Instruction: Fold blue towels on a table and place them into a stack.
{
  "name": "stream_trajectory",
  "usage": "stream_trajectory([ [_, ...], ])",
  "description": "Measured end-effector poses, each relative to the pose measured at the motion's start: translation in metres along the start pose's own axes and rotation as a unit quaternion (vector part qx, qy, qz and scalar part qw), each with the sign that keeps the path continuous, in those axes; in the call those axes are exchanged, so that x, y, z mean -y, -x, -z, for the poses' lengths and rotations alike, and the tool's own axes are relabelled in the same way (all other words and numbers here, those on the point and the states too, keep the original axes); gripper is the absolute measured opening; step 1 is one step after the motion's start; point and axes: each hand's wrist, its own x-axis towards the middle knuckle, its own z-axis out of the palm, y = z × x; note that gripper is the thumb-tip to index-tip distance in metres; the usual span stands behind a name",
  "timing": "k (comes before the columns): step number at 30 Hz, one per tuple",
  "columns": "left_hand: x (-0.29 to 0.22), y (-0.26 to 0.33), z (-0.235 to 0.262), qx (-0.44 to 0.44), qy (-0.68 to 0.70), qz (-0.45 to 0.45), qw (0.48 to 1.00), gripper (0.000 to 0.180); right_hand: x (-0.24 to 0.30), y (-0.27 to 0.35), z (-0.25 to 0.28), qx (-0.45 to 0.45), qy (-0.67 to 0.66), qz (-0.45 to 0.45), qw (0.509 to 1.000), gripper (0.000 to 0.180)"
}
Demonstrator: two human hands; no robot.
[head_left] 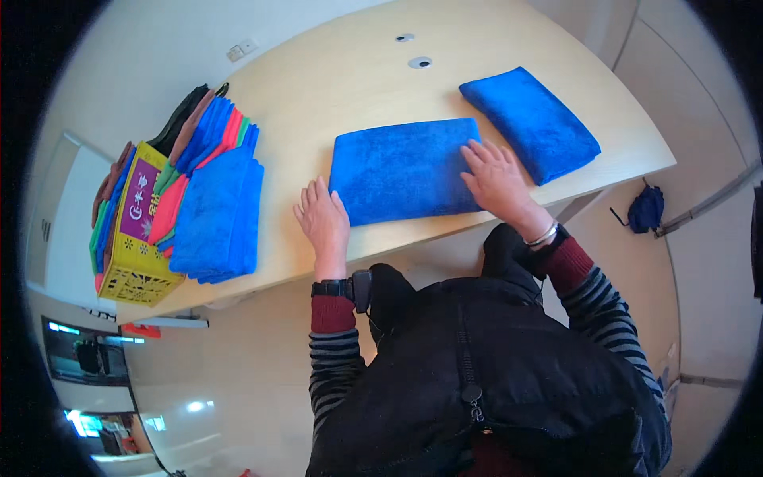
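A folded blue towel lies flat on the table in front of me. My left hand rests at its left edge, fingers stretched out and holding nothing. On the towel's right edge lies my right hand, its fingers spread and flat. Farther right, a second folded blue towel sits at an angle near the table's right end. To the left stands a stack of folded blue towels, leaning against a yellow plastic basket.
Brown, green, red and blue cloths fill the basket area, with a black item behind them. The pale wooden table has two round cable holes toward its far side. A dark blue umbrella-like bundle is beyond the table's right end.
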Motion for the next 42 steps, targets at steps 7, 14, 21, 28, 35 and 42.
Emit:
stream_trajectory([
  [7,-0.048,0.004,-0.005,-0.034,0.074,-0.216,0.973,0.050,0.052,-0.008,-0.019,-0.060,-0.076,0.080,0.992,0.055],
  [14,-0.047,0.005,-0.014,0.009,0.027,-0.209,0.977,0.051,0.005,-0.010,-0.014,-0.073,-0.096,0.061,0.991,0.056],
  [21,-0.050,0.005,-0.020,-0.005,0.026,-0.208,0.978,0.052,-0.076,-0.024,-0.004,-0.128,0.127,-0.133,0.975,0.056],
  [28,-0.045,0.009,-0.022,-0.001,0.009,-0.197,0.980,0.052,-0.097,-0.063,-0.031,-0.105,0.334,-0.171,0.921,0.048],
  [35,-0.048,0.008,-0.019,-0.012,0.034,-0.202,0.979,0.050,-0.170,-0.100,0.061,-0.041,0.083,-0.125,0.988,0.019],
  [42,-0.065,-0.010,0.008,0.042,0.278,-0.223,0.933,0.047,-0.138,-0.095,0.188,0.039,-0.206,-0.095,0.973,0.034],
])
